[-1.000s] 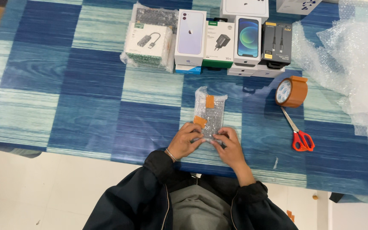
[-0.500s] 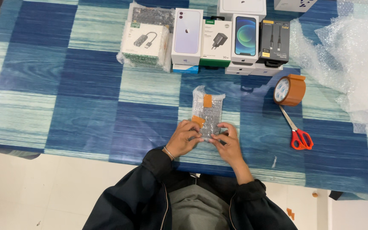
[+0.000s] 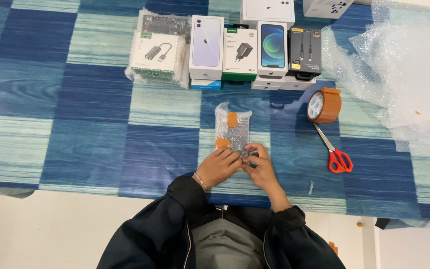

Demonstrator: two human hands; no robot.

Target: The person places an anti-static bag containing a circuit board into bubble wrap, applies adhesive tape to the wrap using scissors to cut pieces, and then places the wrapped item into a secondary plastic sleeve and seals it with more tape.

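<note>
Both the left hand (image 3: 218, 168) and the right hand (image 3: 258, 169) pinch, in a narrow grip, the near end of a bubble-wrapped packet (image 3: 232, 128) lying on the table (image 3: 90, 114).

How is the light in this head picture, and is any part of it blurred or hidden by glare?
In the head view the light is even and soft, with only faint shadows beside the tape roll and the scissors. The bubble wrap sheet at the far right is pale and nearly washed out. The left hand and right hand on the wrapped parcel look sharp.
</note>
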